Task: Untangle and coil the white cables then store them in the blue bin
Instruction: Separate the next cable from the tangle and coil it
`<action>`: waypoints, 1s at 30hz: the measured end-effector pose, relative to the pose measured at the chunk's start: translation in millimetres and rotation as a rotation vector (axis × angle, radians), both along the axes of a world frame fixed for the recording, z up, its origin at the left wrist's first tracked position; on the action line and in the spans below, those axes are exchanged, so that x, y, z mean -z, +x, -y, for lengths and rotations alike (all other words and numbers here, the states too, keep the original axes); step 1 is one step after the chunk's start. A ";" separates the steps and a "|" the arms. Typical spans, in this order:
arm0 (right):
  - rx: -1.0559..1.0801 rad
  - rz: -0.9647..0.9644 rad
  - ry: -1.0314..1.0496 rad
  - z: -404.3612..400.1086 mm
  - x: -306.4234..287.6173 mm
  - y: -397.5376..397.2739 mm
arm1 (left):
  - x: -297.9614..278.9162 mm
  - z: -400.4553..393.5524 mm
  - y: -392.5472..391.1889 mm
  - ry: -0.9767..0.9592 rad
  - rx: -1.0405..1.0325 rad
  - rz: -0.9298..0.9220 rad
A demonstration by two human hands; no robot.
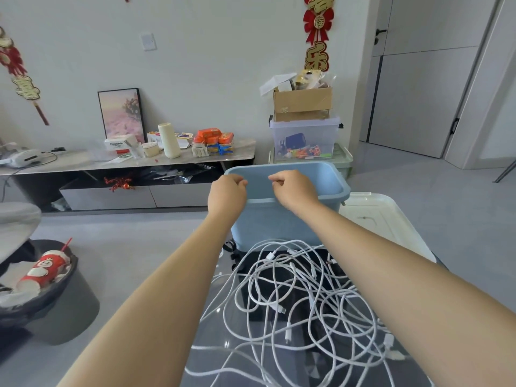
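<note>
A tangle of several white cables [301, 291] lies spread on the dark glossy table [212, 342] in front of me. Behind the tangle stands the blue bin [268, 224], open at the top; its inside is hidden from here. Both arms reach over the cables. My left hand [227, 191] hovers at the bin's near left rim with its fingers curled shut. My right hand [293, 188] is over the bin's near rim, also with closed fingers. No cable shows in either hand.
A white plastic lid [374, 216] lies right of the bin. A grey trash can [47, 289] with red cups stands on the floor at the left. Behind are a low cluttered cabinet [125, 160] and stacked storage boxes [304, 135].
</note>
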State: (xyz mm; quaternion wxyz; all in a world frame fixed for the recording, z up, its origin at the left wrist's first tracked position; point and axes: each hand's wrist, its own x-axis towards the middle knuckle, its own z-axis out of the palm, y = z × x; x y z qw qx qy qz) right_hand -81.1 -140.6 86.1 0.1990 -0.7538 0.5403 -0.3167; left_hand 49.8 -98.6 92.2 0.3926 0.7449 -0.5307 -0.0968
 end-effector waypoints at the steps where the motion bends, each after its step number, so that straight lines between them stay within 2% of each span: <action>1: -0.011 0.018 -0.017 -7.9 0.4 -3.3 | -1.4 -8.6 -4.6 -0.008 0.002 -0.005; 9: -0.092 0.201 -0.034 -96.4 18.8 -35.8 | 7.0 -94.2 -43.0 -0.083 0.075 -0.089; 15: -0.123 0.199 0.057 -153.8 51.4 -59.3 | 40.6 -152.8 -61.0 -0.007 0.094 -0.177; 20: -0.128 0.116 0.163 -170.4 75.0 -70.5 | 72.6 -170.2 -70.3 0.124 0.109 -0.161; 24: -0.155 -0.101 0.255 -166.2 85.5 -71.2 | 94.5 -169.8 -76.2 0.235 0.119 -0.119; 30: -0.166 -0.203 0.257 -156.5 90.9 -77.9 | 109.9 -162.2 -75.5 0.323 0.157 -0.099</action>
